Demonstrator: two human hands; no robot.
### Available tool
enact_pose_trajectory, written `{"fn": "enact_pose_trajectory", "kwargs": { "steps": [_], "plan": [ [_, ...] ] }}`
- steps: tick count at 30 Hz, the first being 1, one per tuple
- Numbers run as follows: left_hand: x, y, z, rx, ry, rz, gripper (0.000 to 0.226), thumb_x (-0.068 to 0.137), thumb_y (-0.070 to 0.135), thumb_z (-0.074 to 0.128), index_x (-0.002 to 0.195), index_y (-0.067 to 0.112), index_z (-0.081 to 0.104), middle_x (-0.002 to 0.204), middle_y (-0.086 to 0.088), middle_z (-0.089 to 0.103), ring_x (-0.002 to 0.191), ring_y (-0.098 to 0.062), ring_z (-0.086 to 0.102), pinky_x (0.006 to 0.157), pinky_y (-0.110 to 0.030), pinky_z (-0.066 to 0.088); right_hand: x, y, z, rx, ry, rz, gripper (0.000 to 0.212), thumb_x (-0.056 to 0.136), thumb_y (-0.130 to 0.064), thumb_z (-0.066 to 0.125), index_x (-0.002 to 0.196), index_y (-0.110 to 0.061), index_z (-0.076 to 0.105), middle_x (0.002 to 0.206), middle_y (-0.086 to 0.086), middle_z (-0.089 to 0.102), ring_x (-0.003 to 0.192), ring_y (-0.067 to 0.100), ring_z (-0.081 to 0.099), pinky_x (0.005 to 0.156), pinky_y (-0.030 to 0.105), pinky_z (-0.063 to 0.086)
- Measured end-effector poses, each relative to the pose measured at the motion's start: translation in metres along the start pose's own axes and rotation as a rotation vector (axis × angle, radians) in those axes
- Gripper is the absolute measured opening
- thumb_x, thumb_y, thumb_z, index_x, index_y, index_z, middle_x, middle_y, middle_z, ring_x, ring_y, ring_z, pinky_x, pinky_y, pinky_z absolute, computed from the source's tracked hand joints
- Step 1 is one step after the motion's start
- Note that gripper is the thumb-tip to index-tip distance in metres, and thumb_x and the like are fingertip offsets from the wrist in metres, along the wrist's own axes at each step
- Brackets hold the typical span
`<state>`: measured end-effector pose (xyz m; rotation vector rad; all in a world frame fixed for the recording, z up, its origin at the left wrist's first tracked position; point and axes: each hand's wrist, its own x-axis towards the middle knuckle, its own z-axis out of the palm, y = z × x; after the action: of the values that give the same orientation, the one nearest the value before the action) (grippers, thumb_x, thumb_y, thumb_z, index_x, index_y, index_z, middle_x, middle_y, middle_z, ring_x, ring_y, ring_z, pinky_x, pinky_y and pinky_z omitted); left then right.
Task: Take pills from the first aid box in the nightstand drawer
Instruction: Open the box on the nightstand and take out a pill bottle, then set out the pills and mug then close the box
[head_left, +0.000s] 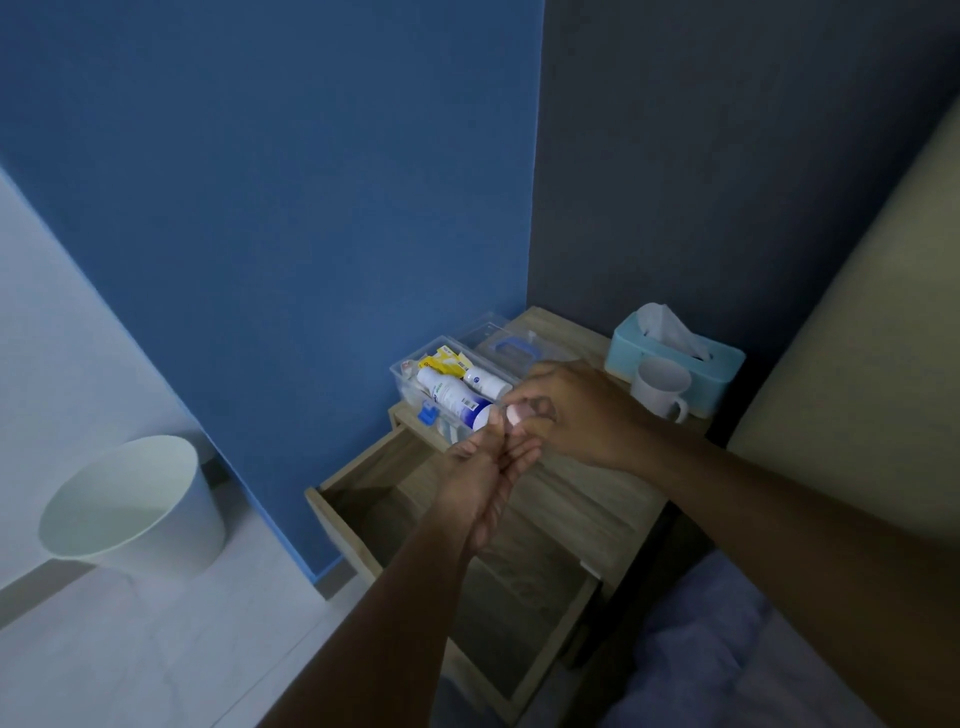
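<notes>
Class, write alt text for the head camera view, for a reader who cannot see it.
Two hands, left hand cupped under right hand, handle a small pale object over an open empty nightstand drawer. Behind them, an open clear first aid box sits on the nightstand.

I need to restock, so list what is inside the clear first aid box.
The first aid box holds two white bottles lying down and yellow packets. The right hand covers its near corner, and anything beneath the bottles is hidden.

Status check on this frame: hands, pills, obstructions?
Right hand pinching small pale item over cupped left hand. First aid box open on nightstand, drawer pulled out. Nothing in the way.
</notes>
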<state>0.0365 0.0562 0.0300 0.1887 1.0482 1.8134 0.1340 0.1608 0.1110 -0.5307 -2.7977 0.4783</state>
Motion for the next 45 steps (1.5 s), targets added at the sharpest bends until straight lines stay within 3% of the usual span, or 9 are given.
{"fn": "enact_pose_trajectory", "kwargs": {
  "steps": [3,7,12,15,17,24,30,35,45],
  "plan": [
    [0.003,-0.005,-0.005,-0.038,0.01,-0.025,0.034,0.098,0.027,0.053,0.101,-0.002,0.072,0.105,-0.021,0.074,0.093,-0.024,0.074,0.078,-0.03,0.061,0.0,0.007,0.004,0.088,0.079,-0.06,0.038,0.082,-0.007,0.069,0.118,-0.017,0.072,0.111,0.002,0.068,0.102,0.017,0.064,0.09,0.037,0.052],
    [0.006,-0.013,-0.013,-0.105,0.012,-0.091,0.033,0.102,0.019,0.045,0.121,-0.004,0.06,0.108,-0.019,0.073,0.094,-0.023,0.075,0.076,-0.028,0.061,-0.005,0.024,0.018,0.247,0.263,0.05,0.038,0.086,-0.01,0.072,0.123,-0.015,0.069,0.112,0.006,0.065,0.092,0.015,0.067,0.087,0.03,0.056],
    [0.02,-0.024,-0.018,-0.211,-0.025,-0.134,0.031,0.101,0.007,0.042,0.129,0.002,0.056,0.126,-0.019,0.066,0.118,-0.03,0.063,0.09,-0.032,0.057,-0.03,0.065,0.061,0.419,0.406,0.284,0.032,0.081,-0.022,0.079,0.108,-0.034,0.066,0.104,-0.008,0.064,0.089,-0.006,0.065,0.073,0.007,0.054],
    [0.035,-0.038,-0.021,-0.161,-0.042,-0.097,0.031,0.099,0.006,0.048,0.129,0.003,0.055,0.125,-0.016,0.065,0.122,-0.029,0.06,0.089,-0.027,0.058,-0.052,0.091,0.102,0.541,0.477,0.494,0.034,0.075,-0.017,0.083,0.092,-0.04,0.065,0.093,-0.009,0.071,0.083,-0.001,0.07,0.073,0.019,0.06],
    [0.046,-0.048,-0.024,-0.029,-0.072,-0.031,0.031,0.094,0.005,0.057,0.125,0.007,0.059,0.122,-0.014,0.068,0.117,-0.023,0.064,0.091,-0.026,0.056,-0.065,0.105,0.127,0.594,0.507,0.632,0.029,0.07,-0.015,0.085,0.083,-0.035,0.067,0.085,-0.007,0.075,0.078,0.002,0.072,0.071,0.025,0.062],
    [0.081,-0.072,-0.037,0.499,-0.069,0.125,0.037,0.081,0.009,0.076,0.117,0.013,0.067,0.102,0.003,0.077,0.096,-0.006,0.072,0.076,-0.016,0.056,-0.091,0.126,0.18,0.472,0.588,0.689,0.028,0.071,-0.019,0.084,0.071,-0.039,0.065,0.084,-0.014,0.072,0.077,-0.004,0.069,0.065,0.001,0.047],
    [0.107,-0.09,-0.05,0.881,-0.079,0.216,0.032,0.087,0.028,0.07,0.118,0.023,0.062,0.107,0.014,0.07,0.096,0.011,0.065,0.078,-0.009,0.054,-0.095,0.126,0.205,0.332,0.67,0.707,0.037,0.075,-0.027,0.077,0.097,-0.044,0.052,0.097,-0.021,0.062,0.09,0.002,0.061,0.076,0.014,0.047],
    [0.127,-0.11,-0.057,1.307,-0.15,0.398,0.034,0.094,0.04,0.056,0.124,0.026,0.058,0.125,0.008,0.062,0.119,-0.007,0.053,0.103,-0.038,0.045,-0.094,0.127,0.213,0.259,0.69,0.684,0.046,0.074,-0.032,0.072,0.114,-0.044,0.051,0.111,-0.047,0.043,0.102,-0.005,0.049,0.084,0.004,0.035],
    [0.135,-0.135,-0.056,1.74,-0.06,0.535,0.052,0.098,0.051,0.033,0.143,0.027,0.043,0.153,0.001,0.043,0.149,-0.013,0.024,0.123,-0.038,0.013,-0.096,0.133,0.218,0.231,0.659,0.666,0.062,0.072,-0.036,0.066,0.131,-0.033,0.048,0.109,-0.02,0.054,0.106,-0.006,0.043,0.089,-0.003,0.03]
  ]
}}
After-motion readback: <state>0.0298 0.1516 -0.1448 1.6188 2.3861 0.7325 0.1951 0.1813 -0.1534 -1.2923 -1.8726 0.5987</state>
